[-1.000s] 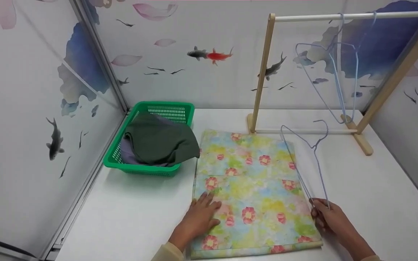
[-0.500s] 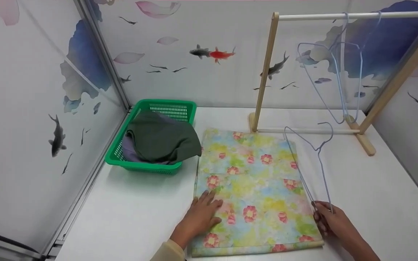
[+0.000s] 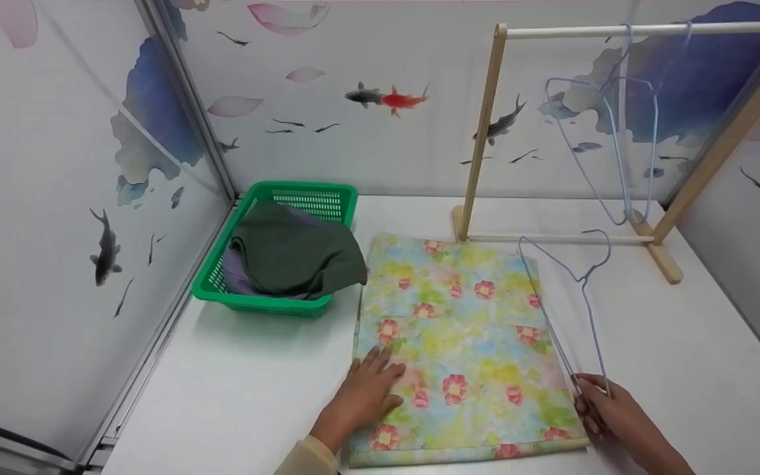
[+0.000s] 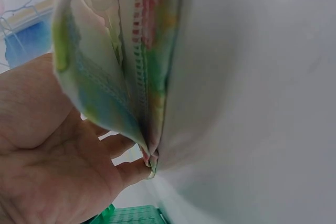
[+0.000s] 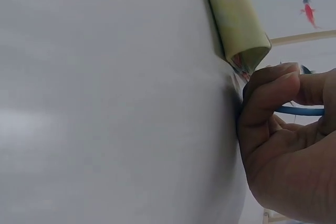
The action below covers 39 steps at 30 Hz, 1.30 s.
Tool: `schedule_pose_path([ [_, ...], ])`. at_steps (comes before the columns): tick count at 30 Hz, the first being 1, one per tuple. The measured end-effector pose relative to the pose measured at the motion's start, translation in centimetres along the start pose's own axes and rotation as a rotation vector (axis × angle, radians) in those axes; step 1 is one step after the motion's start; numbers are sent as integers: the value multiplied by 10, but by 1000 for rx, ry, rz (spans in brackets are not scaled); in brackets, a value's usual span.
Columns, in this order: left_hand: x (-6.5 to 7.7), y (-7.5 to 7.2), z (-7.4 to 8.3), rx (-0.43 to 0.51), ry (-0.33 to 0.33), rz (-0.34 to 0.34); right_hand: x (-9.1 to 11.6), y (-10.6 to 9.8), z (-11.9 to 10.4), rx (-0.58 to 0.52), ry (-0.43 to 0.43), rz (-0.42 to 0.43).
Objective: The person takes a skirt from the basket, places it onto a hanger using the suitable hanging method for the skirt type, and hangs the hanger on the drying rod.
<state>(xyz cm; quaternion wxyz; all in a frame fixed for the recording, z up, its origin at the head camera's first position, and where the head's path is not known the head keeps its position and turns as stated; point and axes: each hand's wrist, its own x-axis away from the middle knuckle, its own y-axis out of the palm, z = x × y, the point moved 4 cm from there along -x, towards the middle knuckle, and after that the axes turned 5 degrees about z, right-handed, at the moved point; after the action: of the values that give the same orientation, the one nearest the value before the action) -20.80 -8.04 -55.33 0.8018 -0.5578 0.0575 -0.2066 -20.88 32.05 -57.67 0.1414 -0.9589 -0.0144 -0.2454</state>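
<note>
A folded floral cloth (image 3: pixel 462 353) in yellow, blue and pink lies flat on the table. My left hand (image 3: pixel 367 392) rests on its left side with fingers spread. Close up in the left wrist view, the stitched layers of the cloth (image 4: pixel 147 77) gape apart beside the palm. By the cloth's right edge, my right hand (image 3: pixel 614 412) pinches the bottom of a blue wire hanger (image 3: pixel 582 278). Its hook points to the back, and one side overlaps the cloth's right edge. In the right wrist view, a piece of blue wire shows at the curled fingers (image 5: pixel 273 95).
At the back left stands a green basket (image 3: pixel 202 290) holding a dark green garment (image 3: pixel 294 254) and something purple. A wooden rack (image 3: pixel 479 132) at the back right carries blue hangers (image 3: pixel 655 132) on its white rail. Printed walls (image 3: pixel 287 152) surround the white table (image 3: pixel 235 396).
My right hand has drawn the hanger slightly toward me and to the right, its hook tilting lower. The left hand has stayed on the cloth. The head view has shifted a little.
</note>
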Motion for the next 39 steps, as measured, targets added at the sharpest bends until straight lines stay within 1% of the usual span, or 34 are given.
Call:
schedule_pose_path([
  [4,1,0,0,-10,23,30,3,1,2,23,8,3],
  [8,1,1,-1,7,27,28,5,2,3,74,4,13],
  [12,1,0,-1,8,29,32,8,3,4,87,2,12],
  [18,0,0,0,27,14,14,10,3,6,94,7,20],
  [24,-1,0,-1,26,6,1,11,0,7,105,18,61],
  [26,-1,0,-1,23,9,4,11,-2,8,94,27,71],
  [33,0,1,-2,19,23,31,14,-11,11,-18,20,78],
  [39,0,2,-2,21,21,17,13,-16,12,-22,42,90],
])
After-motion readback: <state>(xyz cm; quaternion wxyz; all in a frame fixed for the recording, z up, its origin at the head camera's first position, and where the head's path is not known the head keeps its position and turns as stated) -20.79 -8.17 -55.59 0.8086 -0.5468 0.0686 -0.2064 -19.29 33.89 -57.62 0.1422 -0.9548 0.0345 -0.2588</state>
